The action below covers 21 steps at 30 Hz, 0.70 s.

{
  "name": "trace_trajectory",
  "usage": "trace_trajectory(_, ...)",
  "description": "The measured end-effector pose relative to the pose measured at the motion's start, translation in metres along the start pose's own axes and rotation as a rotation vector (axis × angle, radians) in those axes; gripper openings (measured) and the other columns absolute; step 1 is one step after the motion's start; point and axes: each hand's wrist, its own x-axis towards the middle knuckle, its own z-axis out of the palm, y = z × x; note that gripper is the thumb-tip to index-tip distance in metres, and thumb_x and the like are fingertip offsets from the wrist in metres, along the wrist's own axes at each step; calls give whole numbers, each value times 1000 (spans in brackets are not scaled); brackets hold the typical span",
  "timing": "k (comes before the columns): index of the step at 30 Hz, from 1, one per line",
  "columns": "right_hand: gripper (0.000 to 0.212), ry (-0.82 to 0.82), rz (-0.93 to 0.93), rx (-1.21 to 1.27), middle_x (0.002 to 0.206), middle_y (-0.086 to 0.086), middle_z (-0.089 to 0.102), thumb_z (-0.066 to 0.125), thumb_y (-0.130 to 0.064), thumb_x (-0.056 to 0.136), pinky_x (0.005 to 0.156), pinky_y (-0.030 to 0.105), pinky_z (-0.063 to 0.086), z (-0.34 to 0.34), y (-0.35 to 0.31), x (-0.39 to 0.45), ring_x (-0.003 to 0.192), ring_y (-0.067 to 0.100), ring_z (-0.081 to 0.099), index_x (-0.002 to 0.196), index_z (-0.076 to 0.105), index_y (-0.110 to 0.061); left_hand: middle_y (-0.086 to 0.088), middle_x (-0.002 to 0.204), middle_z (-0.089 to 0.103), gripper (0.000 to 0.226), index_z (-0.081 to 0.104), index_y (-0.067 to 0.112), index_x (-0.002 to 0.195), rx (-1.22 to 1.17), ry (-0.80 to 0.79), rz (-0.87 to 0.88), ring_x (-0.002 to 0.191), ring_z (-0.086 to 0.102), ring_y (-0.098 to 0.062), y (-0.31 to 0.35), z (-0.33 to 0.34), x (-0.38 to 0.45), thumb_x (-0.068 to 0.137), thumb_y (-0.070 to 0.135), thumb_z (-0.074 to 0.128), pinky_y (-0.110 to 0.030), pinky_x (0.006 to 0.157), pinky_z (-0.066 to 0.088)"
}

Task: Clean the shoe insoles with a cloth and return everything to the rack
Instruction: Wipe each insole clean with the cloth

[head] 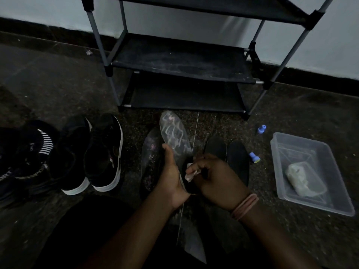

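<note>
My left hand [171, 177] grips a pale grey insole [174, 134] by its heel end, the toe pointing away toward the rack. My right hand [211, 177] pinches a small white cloth [191, 174] against the lower part of that insole. Another dark insole [151, 158] lies on the floor just left of it. Two black insoles [227, 154] lie side by side to the right. The black shoe rack [184, 61] stands ahead against the wall, its shelves bare.
A pair of black sneakers with white soles [93, 154] stands at the left, with more dark shoes [29, 152] beyond. A clear plastic tub [310, 171] holding a pale wad sits at the right. Two small blue objects [254, 157] lie near it on the dark floor.
</note>
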Motion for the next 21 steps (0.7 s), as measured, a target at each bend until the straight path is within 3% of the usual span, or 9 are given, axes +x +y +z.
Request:
trace_trajectory(3,6,41,62,163,94,-8,72,75,-26,83,86,24,54,-5,-4,1,90,-1,67,88,77,-23,-24,131,64,109,66,6,128,-4,48,-29,120,64,-38,-4,-7,7,74,93,30,-52,103,46)
trace_trajectory(5,3,152,113,286,87,-5,76,75,-18,84,86,34,56,-13,-3,4,88,6,71,84,77,-19,-23,134,62,106,68,7,127,-5,37,-6,124,61,-37,-4,-7,7,77,92,30,-52,109,42)
trace_trajectory(8,16,218,129,359,91,0,76,77,-4,81,91,46,56,-17,6,9,91,17,72,92,75,-15,-24,149,48,101,48,4,146,15,-40,10,137,48,-36,-2,-6,7,87,84,36,-50,119,32)
trace_trajectory(10,27,95,57,248,100,-4,74,79,-7,79,92,42,56,-8,7,5,97,13,70,102,72,-21,-24,151,45,97,45,2,148,6,-46,-7,138,48,-36,-3,-8,8,91,79,36,-49,117,34)
trace_trajectory(12,24,37,-60,-20,101,-8,72,75,-13,80,89,36,54,3,6,0,96,7,67,101,73,-25,-20,150,49,93,47,4,147,37,-18,-20,137,50,-34,-5,-9,8,92,78,33,-47,114,38)
trace_trajectory(14,14,145,-144,-164,93,-4,71,72,-11,82,82,35,53,0,9,4,89,11,66,91,74,-21,-17,146,54,84,52,9,144,72,11,-6,134,53,-31,-8,-5,5,94,74,32,-45,111,40)
trace_trajectory(16,13,335,-116,-271,88,2,71,70,-9,81,77,36,51,-9,18,8,84,20,65,88,75,-18,-15,141,59,73,60,14,138,118,38,-6,130,58,-28,-12,-1,3,98,68,30,-43,109,42)
trace_trajectory(18,16,403,-79,-384,89,4,71,65,-13,81,77,37,50,-12,22,9,84,25,64,91,76,-19,-12,136,64,70,70,18,128,172,39,-17,125,62,-25,-16,3,1,99,66,28,-41,106,45)
trace_trajectory(21,24,173,-136,-347,94,-1,72,60,-14,79,81,32,50,6,3,0,88,20,62,95,77,-22,-16,125,70,74,74,14,120,141,20,-21,109,70,-27,-14,2,-1,98,68,29,-41,92,52)
